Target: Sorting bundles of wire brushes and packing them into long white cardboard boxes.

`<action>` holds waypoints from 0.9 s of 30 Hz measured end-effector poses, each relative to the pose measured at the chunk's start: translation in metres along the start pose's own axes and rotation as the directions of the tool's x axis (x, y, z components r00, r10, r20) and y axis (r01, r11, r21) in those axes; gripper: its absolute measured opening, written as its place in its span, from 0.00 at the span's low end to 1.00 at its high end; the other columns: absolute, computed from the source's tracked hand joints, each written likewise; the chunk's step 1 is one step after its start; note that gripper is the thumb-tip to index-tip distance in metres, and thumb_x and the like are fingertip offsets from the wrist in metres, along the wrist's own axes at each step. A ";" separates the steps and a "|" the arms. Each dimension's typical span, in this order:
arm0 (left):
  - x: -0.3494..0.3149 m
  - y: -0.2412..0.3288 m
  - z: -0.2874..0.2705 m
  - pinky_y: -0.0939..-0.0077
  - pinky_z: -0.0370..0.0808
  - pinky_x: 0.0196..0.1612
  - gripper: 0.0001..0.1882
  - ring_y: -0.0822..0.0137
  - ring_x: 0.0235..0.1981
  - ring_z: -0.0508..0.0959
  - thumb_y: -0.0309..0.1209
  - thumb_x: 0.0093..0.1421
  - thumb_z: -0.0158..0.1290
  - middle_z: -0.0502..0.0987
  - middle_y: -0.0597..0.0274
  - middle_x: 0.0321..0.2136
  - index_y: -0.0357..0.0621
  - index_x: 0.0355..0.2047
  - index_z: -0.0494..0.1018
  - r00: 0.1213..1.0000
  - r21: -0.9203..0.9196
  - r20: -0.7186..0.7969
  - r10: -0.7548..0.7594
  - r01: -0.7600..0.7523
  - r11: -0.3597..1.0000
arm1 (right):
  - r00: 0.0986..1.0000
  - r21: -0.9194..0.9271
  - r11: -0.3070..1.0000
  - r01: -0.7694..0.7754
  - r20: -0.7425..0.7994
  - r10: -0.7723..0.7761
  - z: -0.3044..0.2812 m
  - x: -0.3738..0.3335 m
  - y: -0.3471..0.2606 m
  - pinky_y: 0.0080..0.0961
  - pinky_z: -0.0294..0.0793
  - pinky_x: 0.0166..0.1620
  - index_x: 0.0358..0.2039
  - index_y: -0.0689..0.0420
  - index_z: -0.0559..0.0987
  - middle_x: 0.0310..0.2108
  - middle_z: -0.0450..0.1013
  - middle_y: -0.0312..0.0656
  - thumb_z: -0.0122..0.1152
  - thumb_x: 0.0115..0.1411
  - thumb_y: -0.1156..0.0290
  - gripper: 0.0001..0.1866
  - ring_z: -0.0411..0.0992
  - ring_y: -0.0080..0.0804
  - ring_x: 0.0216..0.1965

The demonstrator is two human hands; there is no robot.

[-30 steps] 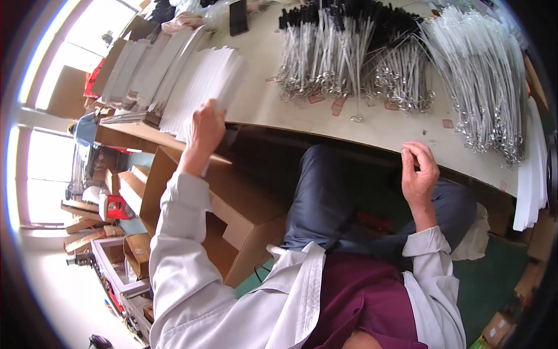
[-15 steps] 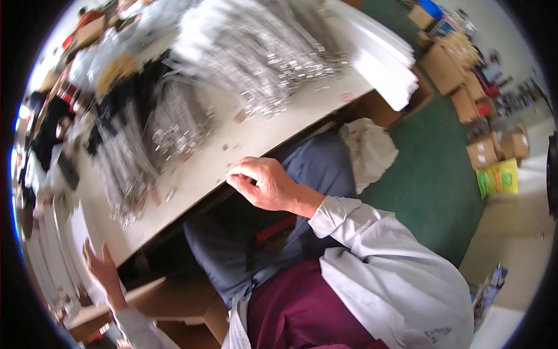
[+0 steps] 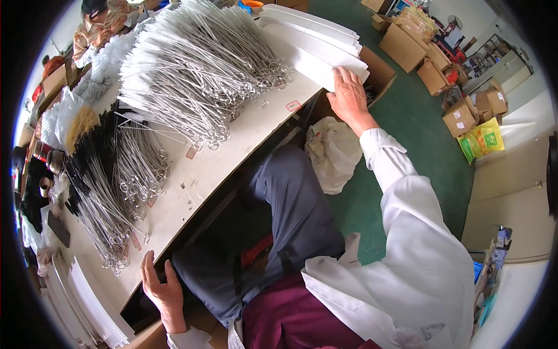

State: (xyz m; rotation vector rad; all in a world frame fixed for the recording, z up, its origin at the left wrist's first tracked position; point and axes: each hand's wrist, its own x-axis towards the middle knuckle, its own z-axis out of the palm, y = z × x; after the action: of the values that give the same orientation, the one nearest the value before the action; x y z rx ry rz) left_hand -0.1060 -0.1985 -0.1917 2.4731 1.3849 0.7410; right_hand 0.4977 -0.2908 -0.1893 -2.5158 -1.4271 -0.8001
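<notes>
My right hand (image 3: 349,98) reaches out to the table's right end. Its outstretched fingers lie on the near end of a stack of long, flat white cartons (image 3: 308,49); no grip shows. My left hand (image 3: 163,289) hovers by the table's front edge, fingers and thumb apart, holding nothing. A large heap of white-bristled wire brushes (image 3: 192,70) covers the far part of the table (image 3: 185,168), looped handles toward me. Left of it lie black-bristled wire brushes (image 3: 96,192) with similar looped handles. More long white pieces (image 3: 96,302) are stacked beyond my left hand.
A white bag (image 3: 334,154) hangs below the table edge beside my knee. An open cardboard box (image 3: 381,75) stands under the white stack. Several cardboard boxes (image 3: 407,46) line the green floor (image 3: 427,157) at right. Another person (image 3: 99,29) sits across the table.
My right hand has moved from the table's front edge out to the white stack at the right, its fingers uncurling. My left hand appears farther right. The whole view has shifted.
</notes>
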 end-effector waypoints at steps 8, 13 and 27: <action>0.019 0.007 0.022 0.61 0.75 0.54 0.21 0.51 0.48 0.81 0.22 0.60 0.59 0.79 0.47 0.49 0.36 0.55 0.73 0.999 -0.028 -0.019 0.045 -0.046 0.999 | 0.995 -0.003 1.000 0.026 -0.094 -0.026 0.004 0.004 0.012 0.43 0.61 0.66 0.58 0.66 0.71 0.60 0.68 0.52 0.68 0.56 0.69 0.30 0.66 0.49 0.61; 0.021 0.003 0.024 0.56 0.73 0.57 0.22 0.44 0.52 0.78 0.22 0.60 0.58 0.78 0.42 0.51 0.34 0.55 0.72 0.998 -0.062 0.018 0.057 -0.055 0.997 | 0.990 -0.066 0.997 -0.038 -0.135 0.029 -0.013 0.008 0.024 0.43 0.61 0.65 0.57 0.63 0.72 0.60 0.68 0.51 0.67 0.55 0.70 0.28 0.66 0.49 0.61; 0.049 0.105 -0.002 0.44 0.66 0.64 0.28 0.38 0.58 0.73 0.27 0.52 0.66 0.74 0.42 0.57 0.35 0.54 0.73 0.854 0.002 -0.078 0.514 -0.516 0.857 | 0.900 0.774 0.501 0.388 -0.201 -0.387 -0.139 -0.025 -0.142 0.37 0.72 0.62 0.57 0.59 0.76 0.58 0.74 0.47 0.76 0.49 0.73 0.33 0.73 0.45 0.59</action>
State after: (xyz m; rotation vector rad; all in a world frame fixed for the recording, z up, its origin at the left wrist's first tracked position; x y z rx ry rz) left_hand -0.0087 -0.2139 -0.1309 2.8560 0.7103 0.9487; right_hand 0.3166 -0.2844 -0.1039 -1.5018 -1.8342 -0.0888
